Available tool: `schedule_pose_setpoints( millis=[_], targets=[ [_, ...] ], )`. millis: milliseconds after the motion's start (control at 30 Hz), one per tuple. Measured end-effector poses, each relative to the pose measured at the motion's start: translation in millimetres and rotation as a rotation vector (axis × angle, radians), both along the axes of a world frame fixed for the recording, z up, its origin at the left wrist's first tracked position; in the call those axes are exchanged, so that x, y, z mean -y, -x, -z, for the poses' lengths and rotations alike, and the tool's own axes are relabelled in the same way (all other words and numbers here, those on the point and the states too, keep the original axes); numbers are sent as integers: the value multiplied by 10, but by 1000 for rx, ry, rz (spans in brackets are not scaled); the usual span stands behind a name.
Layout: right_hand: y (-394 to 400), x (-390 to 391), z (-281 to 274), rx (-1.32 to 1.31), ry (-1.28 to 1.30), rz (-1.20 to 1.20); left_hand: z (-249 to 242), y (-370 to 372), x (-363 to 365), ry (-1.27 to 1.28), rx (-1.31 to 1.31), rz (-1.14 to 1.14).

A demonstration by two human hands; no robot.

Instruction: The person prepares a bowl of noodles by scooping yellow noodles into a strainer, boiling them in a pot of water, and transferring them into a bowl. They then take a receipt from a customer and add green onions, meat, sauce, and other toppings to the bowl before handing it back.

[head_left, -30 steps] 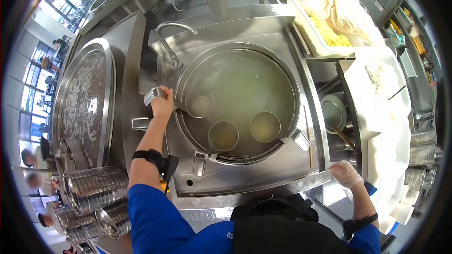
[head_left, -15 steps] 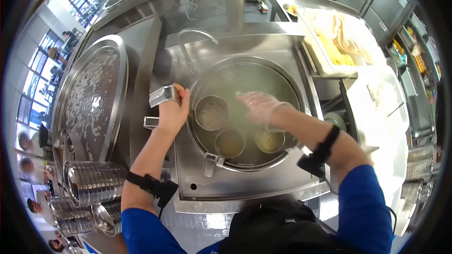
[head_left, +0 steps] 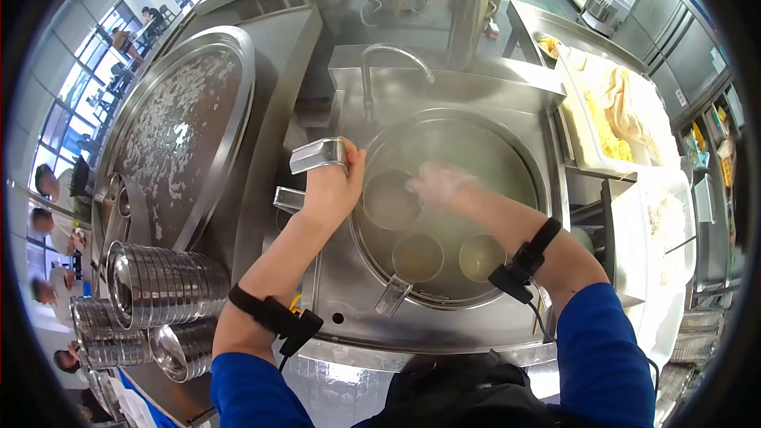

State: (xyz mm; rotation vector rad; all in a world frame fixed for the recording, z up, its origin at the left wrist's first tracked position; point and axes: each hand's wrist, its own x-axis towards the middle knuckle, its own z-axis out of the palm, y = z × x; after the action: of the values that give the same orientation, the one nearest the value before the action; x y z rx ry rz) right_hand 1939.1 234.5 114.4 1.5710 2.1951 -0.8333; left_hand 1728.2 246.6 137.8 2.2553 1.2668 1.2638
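Kitchen: shiny metal all around, with windows and people [head_left: 59,230] far off at the left edge of the frame.
Big pan [head_left: 239,123]: at the left, wide and round, with white bits in the dark liquid.
Bowls [head_left: 166,285]: lower left, metal, stacked on their sides by the big pan.
Left hand [head_left: 334,182]: just left of the middle, bare, fingers closed tight around a metal handle [head_left: 319,155]. Another handle [head_left: 288,199] sticks out just below it.
Held strainer [head_left: 391,202]: near the middle, round, inside the left part of the pot. I cannot tell what is in it.
Pot [head_left: 541,190]: middle of the frame, big and round, full of cloudy, steamy water. A bent tap [head_left: 396,49] stands behind it.
Second strainer [head_left: 418,257]: below the held one, in the water near the pot's front edge.
Right hand [head_left: 444,184]: in a see-through glove, over the pot, by the held strainer's right side. Steam blurs the fingers, so I cannot tell if they grip or touch it.
Third strainer [head_left: 481,257]: right of the second one, partly under the right arm.
White tub [head_left: 579,139]: upper right, with yellow food [head_left: 612,136] and a pale cloth [head_left: 634,103].
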Motion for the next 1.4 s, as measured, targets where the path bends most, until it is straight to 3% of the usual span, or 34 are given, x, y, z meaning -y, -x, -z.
schedule_pose_setpoints(
  millis=[67,167,367,433,500,600,667,733,900,933,1000,1067,1100,1167,1400],
  targets=[
    [47,-83,31,-170,-33,93,140,-34,-68,25,-9,-7],
    [32,60,30,-200,-257,170,373,37,-175,149,-14,-41],
    [-623,299,-484,-201,-250,37,776,174,-385,453,38,-103],
    [-984,433,-539,-5,-350,-138,876,180,-356,491,16,-113],
    [-1286,710,-660,25,-359,-91,1024,216,-325,563,-52,-138],
    [-1643,1205,-961,-217,-297,286,1344,282,-310,424,-95,-94],
    [-1971,1653,-884,-437,-293,501,1301,191,-272,409,-91,-100],
    [-2126,2145,-796,-315,-318,608,1235,138,-274,412,-153,-118],
    [-1818,3098,-781,-630,160,1123,1128,94,-310,620,-259,-263],
    [-1850,3270,-603,-643,158,985,1124,92,-287,611,-228,-253],
    [-1754,3515,-404,-628,211,934,1094,69,-234,587,-168,-232],
    [-1706,3674,-159,-648,254,865,1056,96,-230,606,-310,-296],
    [-1694,3660,-124,-654,312,875,1018,112,-173,618,-382,-338],
    [-1672,3639,-37,-673,442,883,957,193,73,523,-248,-280],
    [-1956,3401,483,-893,473,1004,333,534,1598,586,-55,-318]
  ],
)
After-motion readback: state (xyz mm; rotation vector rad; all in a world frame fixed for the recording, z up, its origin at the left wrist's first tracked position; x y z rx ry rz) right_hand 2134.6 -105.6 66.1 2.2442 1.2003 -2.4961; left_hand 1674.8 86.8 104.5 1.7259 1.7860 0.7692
